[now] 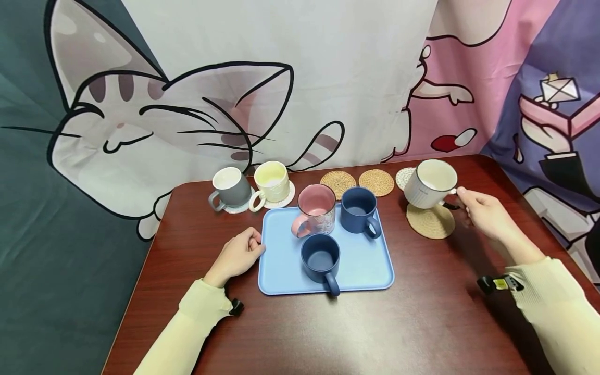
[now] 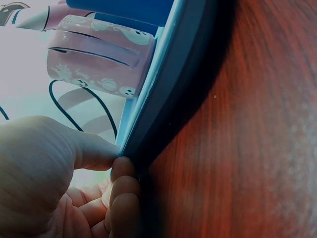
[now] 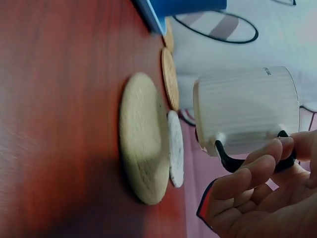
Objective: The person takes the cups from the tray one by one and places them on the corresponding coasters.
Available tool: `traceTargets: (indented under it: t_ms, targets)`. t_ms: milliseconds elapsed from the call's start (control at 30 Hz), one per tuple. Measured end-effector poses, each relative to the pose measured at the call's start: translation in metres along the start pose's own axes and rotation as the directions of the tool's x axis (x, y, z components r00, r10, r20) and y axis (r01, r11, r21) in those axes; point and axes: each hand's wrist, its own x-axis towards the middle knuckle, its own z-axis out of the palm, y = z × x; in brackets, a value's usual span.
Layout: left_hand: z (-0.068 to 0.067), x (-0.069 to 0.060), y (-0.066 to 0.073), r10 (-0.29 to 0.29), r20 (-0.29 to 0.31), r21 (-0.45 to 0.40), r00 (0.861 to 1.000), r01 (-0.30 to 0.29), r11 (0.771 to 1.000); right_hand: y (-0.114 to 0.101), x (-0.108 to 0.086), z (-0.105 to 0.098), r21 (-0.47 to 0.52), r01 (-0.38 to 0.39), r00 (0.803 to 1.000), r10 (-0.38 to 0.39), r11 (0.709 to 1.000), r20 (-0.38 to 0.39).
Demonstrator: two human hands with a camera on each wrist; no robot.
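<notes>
My right hand [image 1: 483,211] grips the dark handle of a white ribbed mug [image 1: 424,190]. In the right wrist view this mug [image 3: 247,109] hangs above the table, apart from a round straw-coloured coaster [image 3: 143,139] below it. My left hand [image 1: 239,252] pinches the left rim of a light blue tray [image 1: 281,271] between thumb and fingers, plain in the left wrist view. On the tray stand a pink mug [image 1: 323,224] with white ghost figures and two dark blue mugs, one at the back right [image 1: 357,216] and one at the front [image 1: 319,268].
Behind the tray, a grey mug [image 1: 234,192] and a pale yellow mug [image 1: 274,185] stand on white coasters. Two woven tan coasters [image 1: 337,182] and a white coaster [image 1: 403,177] lie along the back edge. A cat-patterned cloth [image 1: 365,62] hangs behind the brown table [image 1: 375,333].
</notes>
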Motion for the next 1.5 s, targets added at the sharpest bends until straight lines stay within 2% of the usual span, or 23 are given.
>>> traceTargets:
  t_ms: [333,600,733,1067,1200,1367,1500]
  targets:
    - [0.0,0.001,0.0,0.012,-0.005,-0.005,1.0,-0.012,1.0,0.001,0.046,-0.003,0.015,-0.067,0.997,0.068,0.998,-0.035]
    - [-0.001,0.001,0.0,0.019,-0.009,0.005,1.0,-0.019,1.0,0.002,0.068,0.003,0.082,-0.097,0.994,0.101,0.992,-0.047]
    - [-0.001,0.001,0.001,0.025,-0.008,0.006,1.0,-0.024,1.0,0.004,0.074,0.005,0.098,-0.113,0.992,0.117,0.989,-0.041]
    - [-0.001,0.0,0.001,0.016,-0.005,-0.004,1.0,-0.017,1.0,0.007,0.079,0.005,0.053,-0.147,0.988,0.149,0.988,-0.039]
    - [-0.002,0.0,0.001,0.018,-0.008,-0.004,1.0,-0.019,1.0,0.006,0.081,0.004,0.008,-0.146,0.989,0.147,0.989,-0.037]
    - [-0.002,-0.001,0.002,0.021,-0.008,-0.001,1.0,-0.021,1.0,0.007,0.08,0.004,-0.009,-0.13,0.99,0.129,0.991,-0.049]
    - [-0.001,-0.001,0.001,0.02,-0.007,0.003,1.0,-0.019,1.0,0.009,0.078,0.003,-0.007,-0.126,0.992,0.126,0.992,-0.031]
